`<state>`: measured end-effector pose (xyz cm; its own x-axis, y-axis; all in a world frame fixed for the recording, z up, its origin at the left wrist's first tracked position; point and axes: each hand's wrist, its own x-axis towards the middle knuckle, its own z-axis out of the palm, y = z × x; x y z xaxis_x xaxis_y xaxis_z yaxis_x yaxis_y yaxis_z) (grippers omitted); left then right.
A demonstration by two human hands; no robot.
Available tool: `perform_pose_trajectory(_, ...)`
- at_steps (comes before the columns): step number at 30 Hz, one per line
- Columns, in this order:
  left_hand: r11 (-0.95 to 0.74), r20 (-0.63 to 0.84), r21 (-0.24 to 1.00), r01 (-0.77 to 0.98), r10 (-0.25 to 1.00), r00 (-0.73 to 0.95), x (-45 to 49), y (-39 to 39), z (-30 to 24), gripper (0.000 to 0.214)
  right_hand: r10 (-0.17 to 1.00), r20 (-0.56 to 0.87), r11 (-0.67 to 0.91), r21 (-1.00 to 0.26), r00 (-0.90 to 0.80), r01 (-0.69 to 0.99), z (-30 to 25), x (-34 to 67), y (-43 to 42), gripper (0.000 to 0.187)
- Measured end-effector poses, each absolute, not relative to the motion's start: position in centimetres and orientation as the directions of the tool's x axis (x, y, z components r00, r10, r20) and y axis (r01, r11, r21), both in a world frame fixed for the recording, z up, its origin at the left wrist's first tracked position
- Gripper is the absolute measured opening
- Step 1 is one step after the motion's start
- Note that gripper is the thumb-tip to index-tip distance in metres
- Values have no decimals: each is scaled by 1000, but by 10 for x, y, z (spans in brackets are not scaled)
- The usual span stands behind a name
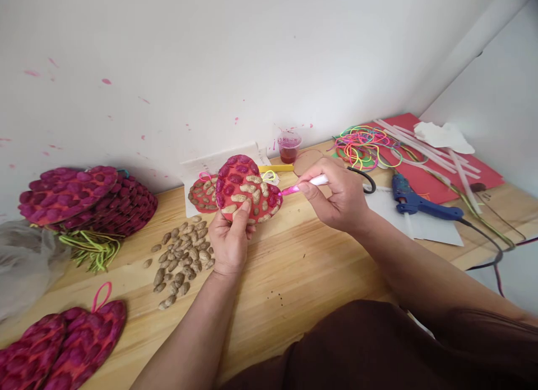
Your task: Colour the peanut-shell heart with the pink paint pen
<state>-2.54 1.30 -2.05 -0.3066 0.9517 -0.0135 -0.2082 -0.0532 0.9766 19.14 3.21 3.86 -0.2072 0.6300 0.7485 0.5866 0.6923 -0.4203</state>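
Observation:
My left hand (231, 236) grips the lower edge of a red heart-shaped piece (247, 191) with peanuts stuck on it, thumb on its face. Peanuts along its left and top edge and at the right end are painted magenta; those in the middle are still tan. Between the thumb and fingers of my right hand (334, 196) is a white-handled paintbrush (313, 181). Its pink tip touches a magenta peanut at the piece's right end. Behind the held piece lies another red peanut-covered piece (202, 194) with a pink loop, on white paper.
Loose peanuts (185, 255) spread left of my left hand. A cup of dark red liquid (289, 146) stands by the wall. Magenta pieces are stacked (84, 199) at left. A blue glue gun (424, 202), colourful cords (363, 143) and glue sticks (428, 146) lie at right.

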Motion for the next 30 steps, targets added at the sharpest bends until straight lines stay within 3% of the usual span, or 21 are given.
perform_pose_trajectory(8, -10, -93, 951, -309, 943, -318, -22, 15, -12, 36, 606, 770, 709, -407, -202, 576, 43, 194, 34, 9)
perform_pose_trajectory(12, -16, -96, 938, -345, 947, -305, -21, 14, -10, 36, 607, 778, 722, -454, -163, 522, 42, 194, 34, 7)
perform_pose_trajectory(30, -34, -104, 915, -401, 943, -315, -24, 15, -10, 36, 605, 783, 717, -458, -144, 525, 42, 196, 33, 7)
